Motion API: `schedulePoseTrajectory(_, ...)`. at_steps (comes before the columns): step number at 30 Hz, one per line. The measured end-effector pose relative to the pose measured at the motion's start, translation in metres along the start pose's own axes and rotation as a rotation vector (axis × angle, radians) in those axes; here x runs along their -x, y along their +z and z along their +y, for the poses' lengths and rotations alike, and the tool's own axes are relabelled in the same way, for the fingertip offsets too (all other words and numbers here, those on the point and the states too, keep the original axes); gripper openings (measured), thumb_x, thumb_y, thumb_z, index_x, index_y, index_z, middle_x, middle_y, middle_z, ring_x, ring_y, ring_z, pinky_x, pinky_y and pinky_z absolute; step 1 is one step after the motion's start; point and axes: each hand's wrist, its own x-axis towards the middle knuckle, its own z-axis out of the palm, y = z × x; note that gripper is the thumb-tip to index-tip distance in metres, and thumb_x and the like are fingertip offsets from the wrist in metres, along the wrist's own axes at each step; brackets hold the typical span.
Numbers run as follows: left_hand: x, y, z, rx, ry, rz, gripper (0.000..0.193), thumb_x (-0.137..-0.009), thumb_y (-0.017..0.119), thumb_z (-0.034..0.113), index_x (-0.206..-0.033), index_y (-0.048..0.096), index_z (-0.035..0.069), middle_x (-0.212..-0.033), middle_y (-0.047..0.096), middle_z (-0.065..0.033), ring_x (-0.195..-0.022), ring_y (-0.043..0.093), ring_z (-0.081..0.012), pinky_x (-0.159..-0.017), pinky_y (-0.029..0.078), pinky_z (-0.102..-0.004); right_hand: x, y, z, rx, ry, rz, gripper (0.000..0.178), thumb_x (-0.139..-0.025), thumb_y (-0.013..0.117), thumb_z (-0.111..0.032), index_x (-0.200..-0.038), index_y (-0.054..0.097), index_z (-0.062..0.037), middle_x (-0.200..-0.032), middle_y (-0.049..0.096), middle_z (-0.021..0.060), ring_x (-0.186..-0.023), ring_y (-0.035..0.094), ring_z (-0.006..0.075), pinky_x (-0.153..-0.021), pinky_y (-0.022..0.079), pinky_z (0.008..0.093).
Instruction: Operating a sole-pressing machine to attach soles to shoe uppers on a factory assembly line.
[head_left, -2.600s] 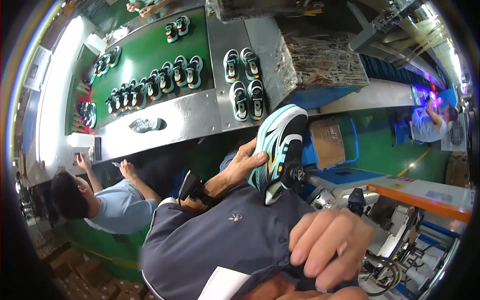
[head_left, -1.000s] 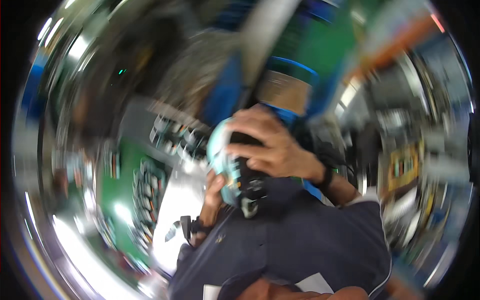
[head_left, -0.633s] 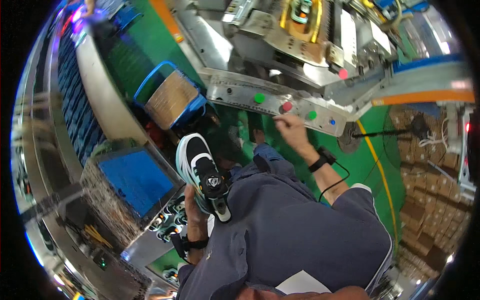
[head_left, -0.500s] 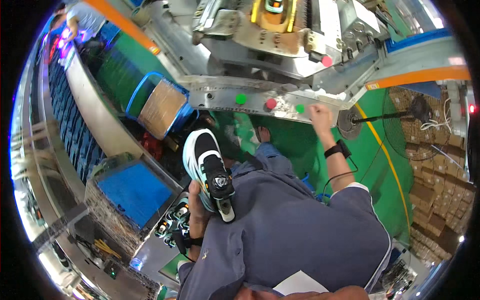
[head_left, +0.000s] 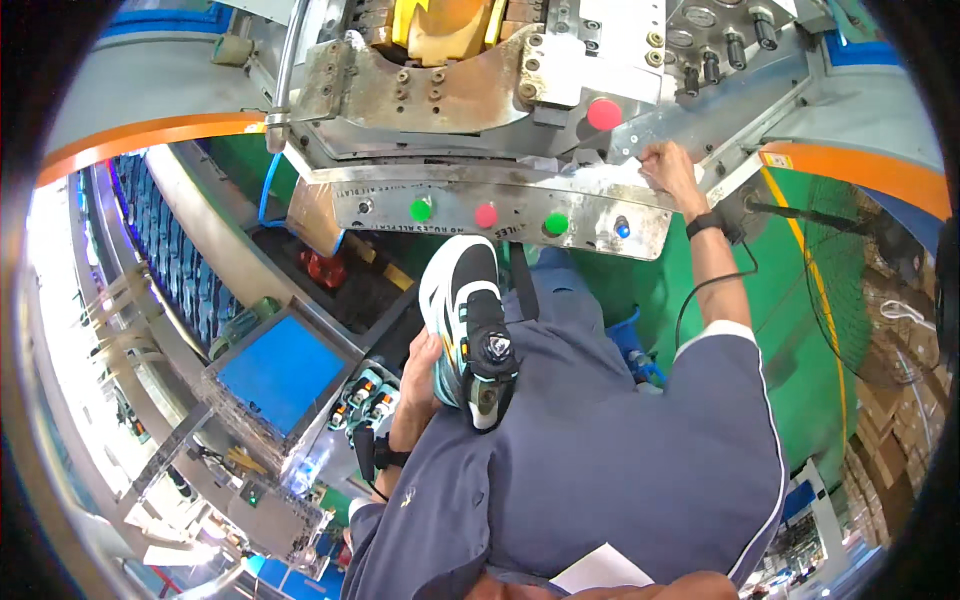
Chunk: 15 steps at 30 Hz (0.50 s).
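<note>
In front of my body, my left hand (head_left: 422,362) grips a black and white sneaker (head_left: 472,335) along its outer side. The sneaker's toe points away from me toward the machine, and a round dial sits on its black upper. My right hand (head_left: 670,168) is reached out over the ledge of the machine's front panel (head_left: 590,190). Its fingers are curled down beside some white material (head_left: 610,175); whether they hold anything is hidden. Green and red buttons line the panel, and a larger red button (head_left: 604,114) stands left of that hand.
Ahead stands the metal machine (head_left: 430,105) with a yellow-orange form (head_left: 445,35). Several shoes (head_left: 362,400) lie left of my left forearm, near a blue pad (head_left: 280,375). A conveyor (head_left: 190,240) runs along the left. At right are a fan (head_left: 850,270) and stacked cartons (head_left: 905,420).
My view has turned, and the machine appears nearer. My right hand has moved forward from near the panel's right green button to above the ledge. The sneaker stays in my left hand.
</note>
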Motion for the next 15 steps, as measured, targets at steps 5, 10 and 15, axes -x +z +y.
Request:
schedulePoseTrajectory(5,-0.011,0.029,0.014,-0.010,-0.066,0.019,0.068,-0.090,0.059,0.041,-0.136,0.039,-0.004,-0.120,0.059,-0.0151,-0.103,0.063,-0.0223,-0.091,0.051,-0.0356,-0.010,0.001,-0.009,-0.193,-0.128,-0.052,0.014,-0.066,0.069,-0.009,-0.078,0.071,-0.0009,-0.069,0.068,0.0136,-0.066,0.068,0.0217,-0.062,0.052,0.0333)
schedulePoseTrajectory(10,-0.025,0.044,0.017,-0.025,-0.137,0.004,0.067,-0.090,0.060,0.036,-0.139,0.036,-0.004,-0.123,0.058,-0.0132,-0.105,0.062,-0.0195,-0.092,0.050,-0.0327,-0.018,-0.001,-0.016,-0.214,-0.002,-0.360,0.013,-0.069,0.065,-0.008,-0.077,0.071,0.0003,-0.064,0.065,0.0115,-0.060,0.062,0.0149,-0.059,0.050,0.0313)
schedulePoseTrajectory(15,-0.039,0.061,0.021,-0.019,-0.181,0.018,0.062,-0.091,0.060,0.030,-0.139,0.038,-0.003,-0.120,0.060,-0.0115,-0.103,0.062,-0.0174,-0.089,0.051,-0.0308,-0.021,0.015,0.000,-0.373,0.140,-0.331,0.009,-0.072,0.065,-0.008,-0.073,0.069,0.0004,-0.059,0.061,0.0064,-0.058,0.057,0.0113,-0.056,0.048,0.0290)
